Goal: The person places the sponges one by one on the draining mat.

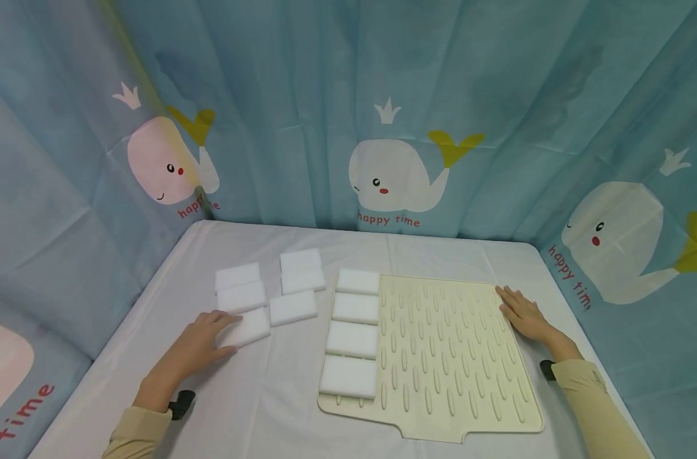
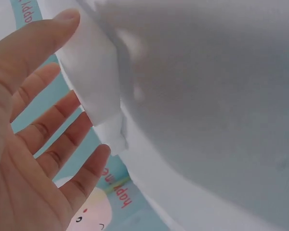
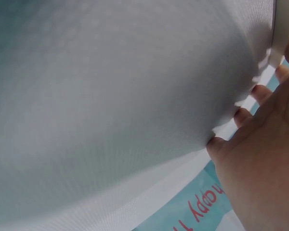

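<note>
In the head view my left hand (image 1: 201, 341) is at the nearest loose white sponge block (image 1: 250, 328), thumb at its near side and fingers over its left part. The left wrist view shows the fingers (image 2: 62, 130) spread and fairly straight beside the block (image 2: 94, 67), not closed round it. My right hand (image 1: 526, 319) lies at the right edge of a cream ridged tray (image 1: 440, 344), fingertips touching or close to its rim. In the right wrist view the fingertips (image 3: 261, 94) rest near the white tabletop, the tray's edge beside them.
Several more white blocks (image 1: 293, 308) lie loose between my left hand and the tray. A column of white blocks (image 1: 351, 340) sits along the tray's left side. A white cloth covers the table (image 1: 291, 408). Blue whale-print curtains (image 1: 302, 159) hang behind and at both sides.
</note>
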The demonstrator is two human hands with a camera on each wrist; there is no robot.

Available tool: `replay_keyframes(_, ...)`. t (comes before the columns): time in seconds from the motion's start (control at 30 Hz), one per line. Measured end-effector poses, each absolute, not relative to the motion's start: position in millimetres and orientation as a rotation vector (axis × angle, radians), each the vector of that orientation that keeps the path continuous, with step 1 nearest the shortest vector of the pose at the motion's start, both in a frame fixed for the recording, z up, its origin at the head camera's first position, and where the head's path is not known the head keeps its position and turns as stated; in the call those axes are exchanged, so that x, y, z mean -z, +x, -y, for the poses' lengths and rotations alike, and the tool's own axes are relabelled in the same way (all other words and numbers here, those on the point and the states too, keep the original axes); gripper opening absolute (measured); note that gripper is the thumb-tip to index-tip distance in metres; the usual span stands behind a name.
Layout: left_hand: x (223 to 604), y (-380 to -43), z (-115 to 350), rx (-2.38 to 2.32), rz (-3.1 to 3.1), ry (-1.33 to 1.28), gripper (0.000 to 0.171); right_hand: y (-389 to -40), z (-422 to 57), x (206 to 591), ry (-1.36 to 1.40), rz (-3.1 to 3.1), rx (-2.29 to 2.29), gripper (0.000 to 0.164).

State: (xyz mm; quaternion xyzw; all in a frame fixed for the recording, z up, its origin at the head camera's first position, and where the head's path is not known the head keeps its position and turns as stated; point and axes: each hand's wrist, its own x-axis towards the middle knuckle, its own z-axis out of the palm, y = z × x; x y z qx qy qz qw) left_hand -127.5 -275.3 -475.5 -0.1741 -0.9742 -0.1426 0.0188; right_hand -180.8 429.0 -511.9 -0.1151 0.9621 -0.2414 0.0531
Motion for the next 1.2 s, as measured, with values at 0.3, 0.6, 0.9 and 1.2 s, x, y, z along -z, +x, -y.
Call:
replay_keyframes(0.3, 463.4, -125.2, 276.1, 0.44, 2.959, -0.624, 0.056, -181.7, -430.9, 513.1, -0.347, -2.928, 0.722, 0.055)
replay_keyframes(0.6, 451.8, -137.2, 257.9, 0.417, 2.786, -0.851, 0.054, -181.9, -431.1, 513.3, -0.353, -2.926, 0.731, 0.055)
replay_keyframes(0.9, 451.3, -153.8, 224.4, 0.424, 2.762, -0.979, 0.053, -181.9, -430.9, 515.3, -0.345, -2.928, 0.732, 0.055)
replay_keyframes(1.2, 451.4, -167.1, 187.5, 0.41, 2.677, -1.118, 0.052, -182.0, -430.6, 515.9, -0.341, -2.933, 0.735, 0.055)
